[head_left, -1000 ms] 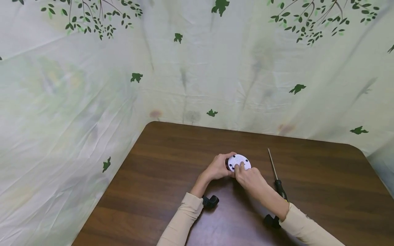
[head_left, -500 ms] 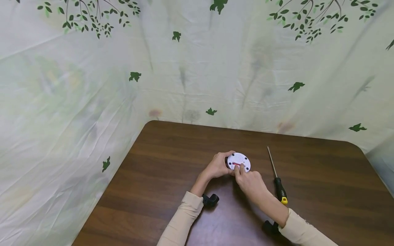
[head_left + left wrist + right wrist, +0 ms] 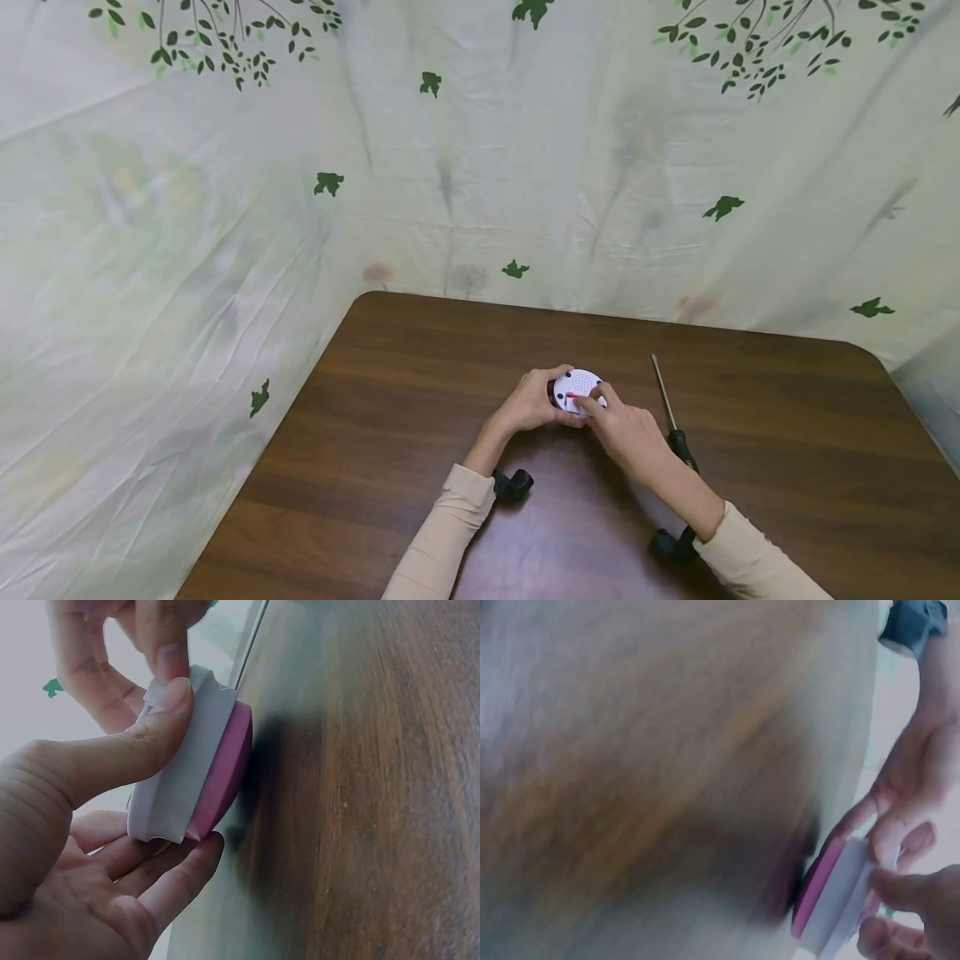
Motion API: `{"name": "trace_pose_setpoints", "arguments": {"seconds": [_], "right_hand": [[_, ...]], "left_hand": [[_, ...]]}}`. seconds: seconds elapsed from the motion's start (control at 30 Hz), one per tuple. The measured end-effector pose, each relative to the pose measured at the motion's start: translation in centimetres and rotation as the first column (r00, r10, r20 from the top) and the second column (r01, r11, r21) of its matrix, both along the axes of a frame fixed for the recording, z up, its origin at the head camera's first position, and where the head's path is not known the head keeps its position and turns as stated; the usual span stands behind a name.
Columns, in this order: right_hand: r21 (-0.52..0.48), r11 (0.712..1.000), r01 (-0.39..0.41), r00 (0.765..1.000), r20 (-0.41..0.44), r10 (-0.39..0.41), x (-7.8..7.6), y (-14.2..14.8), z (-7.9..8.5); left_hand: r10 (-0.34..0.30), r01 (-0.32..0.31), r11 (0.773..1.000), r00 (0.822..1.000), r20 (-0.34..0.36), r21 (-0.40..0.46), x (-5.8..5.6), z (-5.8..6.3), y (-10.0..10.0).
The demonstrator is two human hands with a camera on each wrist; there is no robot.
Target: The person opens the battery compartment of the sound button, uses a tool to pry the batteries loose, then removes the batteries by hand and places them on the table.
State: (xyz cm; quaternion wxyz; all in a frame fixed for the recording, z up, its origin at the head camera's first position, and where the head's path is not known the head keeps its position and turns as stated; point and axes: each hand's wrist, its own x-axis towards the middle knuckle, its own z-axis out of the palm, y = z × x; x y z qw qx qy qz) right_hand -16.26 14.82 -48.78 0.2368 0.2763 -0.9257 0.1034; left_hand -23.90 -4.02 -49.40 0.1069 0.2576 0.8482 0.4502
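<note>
A thick round device has a white face (image 3: 582,383) with a patch of small holes and dark round spots. A small red strip (image 3: 572,396) shows on that face. In the left wrist view its white side wall (image 3: 187,757) and pink domed underside (image 3: 225,772) show, just above the table. My left hand (image 3: 528,402) grips the rim from the left, thumb on the side wall. My right hand (image 3: 626,433) has curled fingers at the right of the white face, thumb and fingertips holding its near-right edge. What lies under those fingertips is hidden.
A screwdriver (image 3: 679,443) with a black handle lies right of my hands, partly behind the right forearm. Black wrist mounts (image 3: 513,486) hang under both sleeves. The brown table (image 3: 450,350) meets a leaf-print cloth (image 3: 480,208) at the back and left.
The right fingertips have moved from the near middle of the white face toward its right edge. The red strip, hidden a second ago, has come into view. The left hand keeps its grip.
</note>
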Motion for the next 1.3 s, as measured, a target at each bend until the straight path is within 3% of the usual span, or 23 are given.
{"name": "trace_pose_setpoints", "arguments": {"seconds": [0.2,0.53,0.77,1.1,1.3], "right_hand": [[-0.074,0.997,-0.009,0.993,0.114,0.017,-0.5,0.7,0.0],[-0.143,0.990,-0.001,0.980,0.195,0.030,-0.8,1.0,0.3],[-0.204,0.978,0.051,0.949,0.314,0.016,-0.7,1.2,0.7],[-0.248,0.962,0.114,0.933,0.358,-0.018,-1.3,2.1,1.5],[-0.240,0.951,0.195,0.897,0.435,-0.075,-2.2,3.9,2.3]], "left_hand": [[-0.010,0.010,1.000,1.000,0.021,0.001,-0.1,0.1,0.0],[0.000,0.000,1.000,1.000,0.013,-0.005,-0.2,0.0,-0.1],[0.001,-0.001,1.000,1.000,0.003,-0.012,-0.2,-0.1,-0.1],[0.000,0.000,1.000,1.000,0.002,-0.006,-0.4,-0.3,-0.1],[0.002,-0.002,1.000,1.000,0.014,-0.005,-0.3,-0.3,-0.1]]}}
